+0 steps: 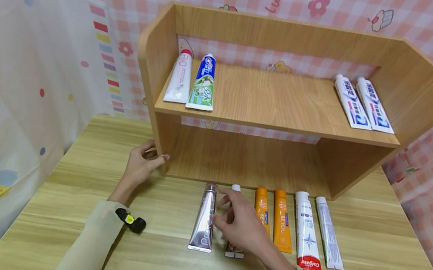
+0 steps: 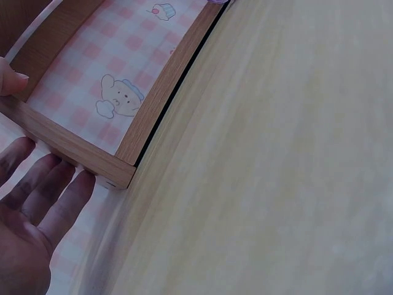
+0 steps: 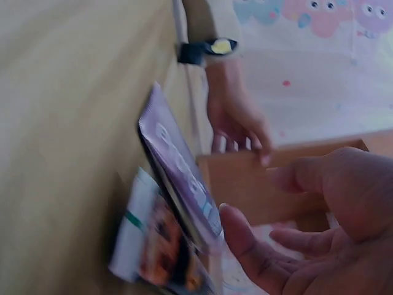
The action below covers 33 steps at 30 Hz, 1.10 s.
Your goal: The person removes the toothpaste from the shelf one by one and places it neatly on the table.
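At the lower left of a wooden two-tier shelf, my left hand grips the side panel, thumb on one face and fingers on the other. My right hand hovers over the row of toothpaste tubes with thumb and fingers parted, holding nothing. Its fingertips are right beside a silvery purple toothpaste tube, which also shows in the right wrist view. Beneath this hand lies a white-capped toothpaste tube with a brown picture, its middle hidden in the head view.
Right of my right hand lie two orange toothpaste tubes, a red-and-white Colgate tube and a slim pale tube. The upper shelf holds a white tube, a Crest tube and two white-and-blue tubes.
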### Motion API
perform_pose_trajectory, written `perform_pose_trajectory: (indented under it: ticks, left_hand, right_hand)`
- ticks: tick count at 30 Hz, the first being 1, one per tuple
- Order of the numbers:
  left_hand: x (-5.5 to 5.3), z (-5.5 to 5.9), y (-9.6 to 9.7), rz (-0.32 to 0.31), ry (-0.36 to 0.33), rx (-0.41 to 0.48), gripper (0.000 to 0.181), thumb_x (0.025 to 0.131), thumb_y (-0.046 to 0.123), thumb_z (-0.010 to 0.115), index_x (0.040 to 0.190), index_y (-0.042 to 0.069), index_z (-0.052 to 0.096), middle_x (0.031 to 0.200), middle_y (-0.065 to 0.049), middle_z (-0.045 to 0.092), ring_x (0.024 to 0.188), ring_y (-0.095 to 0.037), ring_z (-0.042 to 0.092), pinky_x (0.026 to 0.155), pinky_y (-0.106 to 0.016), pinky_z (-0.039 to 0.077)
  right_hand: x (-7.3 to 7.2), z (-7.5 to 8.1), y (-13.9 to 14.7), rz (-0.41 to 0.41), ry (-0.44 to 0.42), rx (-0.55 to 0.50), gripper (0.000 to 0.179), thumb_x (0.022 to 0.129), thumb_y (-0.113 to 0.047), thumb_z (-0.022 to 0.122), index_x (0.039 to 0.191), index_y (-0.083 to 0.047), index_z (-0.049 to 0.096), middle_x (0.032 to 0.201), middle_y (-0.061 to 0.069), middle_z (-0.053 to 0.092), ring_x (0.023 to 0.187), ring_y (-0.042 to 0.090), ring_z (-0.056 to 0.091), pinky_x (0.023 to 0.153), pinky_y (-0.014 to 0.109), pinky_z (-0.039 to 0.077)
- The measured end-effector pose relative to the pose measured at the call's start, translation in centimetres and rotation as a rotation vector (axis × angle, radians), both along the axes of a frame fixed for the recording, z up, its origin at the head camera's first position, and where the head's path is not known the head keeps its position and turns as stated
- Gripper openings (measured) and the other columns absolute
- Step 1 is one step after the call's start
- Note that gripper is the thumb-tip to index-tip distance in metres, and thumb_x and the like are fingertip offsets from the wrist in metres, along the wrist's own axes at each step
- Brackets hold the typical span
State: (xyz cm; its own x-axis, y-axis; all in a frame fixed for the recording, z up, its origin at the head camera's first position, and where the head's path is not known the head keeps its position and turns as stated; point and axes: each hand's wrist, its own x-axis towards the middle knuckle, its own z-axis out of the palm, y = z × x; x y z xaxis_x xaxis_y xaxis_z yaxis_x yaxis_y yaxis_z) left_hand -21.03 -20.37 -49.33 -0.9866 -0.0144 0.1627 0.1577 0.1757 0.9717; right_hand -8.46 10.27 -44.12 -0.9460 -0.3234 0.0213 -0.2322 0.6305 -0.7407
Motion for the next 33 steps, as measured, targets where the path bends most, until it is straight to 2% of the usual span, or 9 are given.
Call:
perform_pose_trajectory:
  ticks: [9, 14, 21, 25, 33]
  left_hand:
    - [0.0, 0.0, 0.0, -0.011, -0.011, 0.004, 0.041, 0.087, 0.006, 0.071, 0.127, 0.000, 0.065, 0.123, -0.025, 0.068, 0.101, -0.003, 0.070, 0.084, -0.021, 0.059]
    - [0.0, 0.0, 0.0, -0.013, -0.005, 0.012, 0.041, 0.087, 0.005, 0.072, 0.127, -0.001, 0.065, 0.122, -0.024, 0.068, 0.100, -0.002, 0.070, 0.083, -0.021, 0.059]
    - [0.0, 0.1, 0.0, -0.001, -0.001, -0.010, 0.041, 0.086, 0.007, 0.073, 0.126, 0.001, 0.066, 0.121, -0.021, 0.069, 0.101, -0.003, 0.070, 0.083, -0.020, 0.059]
    - [0.0, 0.1, 0.0, 0.002, -0.002, -0.012, 0.041, 0.086, 0.007, 0.073, 0.126, 0.001, 0.066, 0.123, -0.022, 0.069, 0.102, -0.004, 0.070, 0.084, -0.020, 0.058]
    - [0.0, 0.1, 0.0, 0.000, -0.005, -0.001, 0.042, 0.087, 0.006, 0.072, 0.128, -0.001, 0.065, 0.123, -0.025, 0.068, 0.101, -0.003, 0.069, 0.084, -0.019, 0.058]
  right_hand:
    - [-1.2, 1.9, 2.6, 0.016, 0.019, -0.098, 0.061, 0.092, -0.018, 0.076, 0.147, -0.014, 0.050, 0.130, 0.011, 0.061, 0.085, 0.013, 0.065, 0.069, 0.024, 0.057]
    - [-1.7, 2.6, 3.9, 0.039, 0.070, -0.181, 0.061, 0.093, -0.020, 0.077, 0.148, -0.017, 0.050, 0.134, 0.009, 0.059, 0.095, 0.017, 0.069, 0.077, 0.029, 0.060]
    - [-2.3, 3.8, 5.7, 0.044, 0.073, -0.307, 0.066, 0.094, -0.017, 0.074, 0.152, -0.025, 0.044, 0.143, 0.004, 0.055, 0.115, 0.027, 0.067, 0.098, 0.035, 0.057]
    - [-2.6, 4.6, 6.6, 0.051, 0.109, -0.345, 0.067, 0.095, -0.014, 0.073, 0.153, -0.027, 0.042, 0.145, 0.003, 0.056, 0.121, 0.030, 0.064, 0.101, 0.031, 0.055]
    - [-2.8, 5.5, 7.9, 0.081, 0.201, -0.369, 0.069, 0.095, -0.003, 0.069, 0.155, -0.022, 0.040, 0.147, 0.006, 0.055, 0.124, 0.022, 0.062, 0.101, 0.024, 0.053]
